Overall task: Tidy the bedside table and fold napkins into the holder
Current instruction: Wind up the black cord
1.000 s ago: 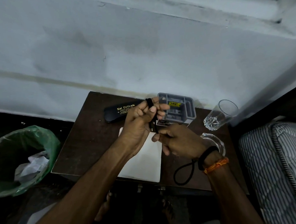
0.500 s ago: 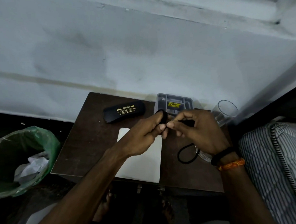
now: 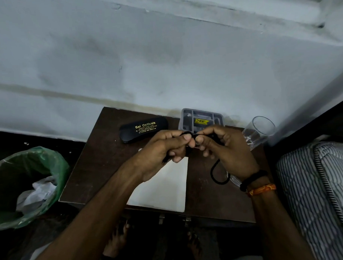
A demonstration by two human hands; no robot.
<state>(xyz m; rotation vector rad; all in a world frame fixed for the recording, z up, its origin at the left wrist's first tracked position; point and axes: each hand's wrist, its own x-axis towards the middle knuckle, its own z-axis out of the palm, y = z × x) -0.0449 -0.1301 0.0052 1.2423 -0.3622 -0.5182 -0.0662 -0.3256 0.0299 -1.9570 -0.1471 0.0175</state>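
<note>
Against a pale wall, the dark wooden table [image 3: 101, 161] remains untidied: left hand [image 3: 163, 149] and right hand [image 3: 225, 147] both pinch a black cord [image 3: 215, 175], white flat napkin [image 3: 168, 184] unfolded, grey plastic holder [image 3: 201, 117] behind.

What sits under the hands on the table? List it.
Under the left hand and right hand, which pinch a black cord, lies a white napkin; its upper part is covered. The table shows around it.
</note>
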